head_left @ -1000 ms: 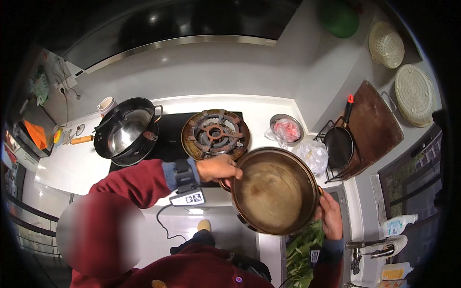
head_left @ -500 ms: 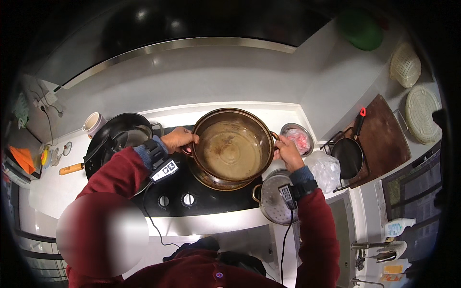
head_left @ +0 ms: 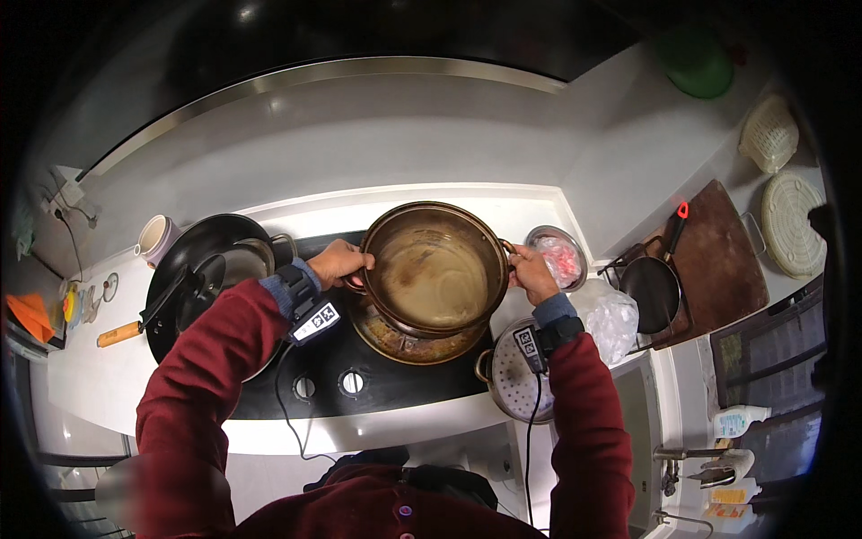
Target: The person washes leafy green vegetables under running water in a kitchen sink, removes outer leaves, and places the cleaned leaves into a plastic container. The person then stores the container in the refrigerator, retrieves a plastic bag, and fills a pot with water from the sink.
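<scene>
I hold a wide brown two-handled pot (head_left: 433, 278) over the black stove. Cloudy tan liquid lies in its bottom, with darker brown streaks on the left. My left hand (head_left: 338, 263) is closed round the left handle, and my right hand (head_left: 534, 274) grips the right one. Beneath the pot's near side shows a round, brown-stained metal piece with a golden rim (head_left: 422, 350); the pot hides the rest of it. Close to my right wrist stands a perforated steamer pan (head_left: 512, 382) with a golden handle.
On the stove's left is a black wok (head_left: 166, 292) holding a lid, beside a wooden handle (head_left: 119, 334). A pale cup (head_left: 157, 239) stands behind it. At right are a metal bowl (head_left: 575, 247) with pink contents, a clear plastic bag (head_left: 609, 319), a small frying pan (head_left: 651, 295) and a brown board (head_left: 718, 260).
More of the stained round piece shows under the pot's near edge. The liquid inside has shifted. Both hands keep their hold on the handles, and the whole view has moved slightly.
</scene>
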Available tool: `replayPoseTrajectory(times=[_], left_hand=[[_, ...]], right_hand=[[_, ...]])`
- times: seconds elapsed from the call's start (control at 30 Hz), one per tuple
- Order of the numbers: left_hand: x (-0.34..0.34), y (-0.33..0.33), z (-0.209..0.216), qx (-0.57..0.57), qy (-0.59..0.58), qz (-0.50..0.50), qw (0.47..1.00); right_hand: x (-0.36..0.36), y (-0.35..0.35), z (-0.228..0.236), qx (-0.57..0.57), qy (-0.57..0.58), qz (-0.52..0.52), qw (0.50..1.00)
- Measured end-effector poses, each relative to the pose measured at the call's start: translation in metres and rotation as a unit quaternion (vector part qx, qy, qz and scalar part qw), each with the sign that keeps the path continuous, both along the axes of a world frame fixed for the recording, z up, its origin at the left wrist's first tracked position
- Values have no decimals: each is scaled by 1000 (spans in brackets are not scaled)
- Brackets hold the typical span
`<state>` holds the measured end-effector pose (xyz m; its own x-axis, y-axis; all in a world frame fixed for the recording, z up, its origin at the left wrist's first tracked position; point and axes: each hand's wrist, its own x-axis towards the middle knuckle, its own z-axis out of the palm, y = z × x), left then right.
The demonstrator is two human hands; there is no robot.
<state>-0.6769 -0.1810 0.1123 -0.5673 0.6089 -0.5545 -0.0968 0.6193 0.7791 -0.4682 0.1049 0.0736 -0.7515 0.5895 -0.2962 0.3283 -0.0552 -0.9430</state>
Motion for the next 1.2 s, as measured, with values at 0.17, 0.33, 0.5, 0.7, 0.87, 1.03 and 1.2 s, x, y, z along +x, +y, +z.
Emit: replayPoseTrajectory(times=[0.17,0.33,0.5,0.7,0.87,1.03,1.2], left_hand=[[-6,5,-7,22,-11,-6,1000],[-15,5,-15,4,-7,4,1000],[-16,0,-24,10,-12,12,1000],[-19,0,-23,0,-10,2,1000],[-20,2,-25,7,-4,0,1000],[-21,2,-24,4,1,6,1000],[-16,1,-14,-15,11,-27,999]], right_hand=[[2,-3,0,-4,6,0,1000],[-4,-6,-6,-16,18,4,1000],[-8,-5,-8,-5,20,3,1000],[-8,-7,-3,-1,-2,9,1000],[-5,-11,-2,-7,18,13,1000],[-3,-11,-4,-21,15,13,1000],[-3,-14,-4,-6,-18,0,1000]])
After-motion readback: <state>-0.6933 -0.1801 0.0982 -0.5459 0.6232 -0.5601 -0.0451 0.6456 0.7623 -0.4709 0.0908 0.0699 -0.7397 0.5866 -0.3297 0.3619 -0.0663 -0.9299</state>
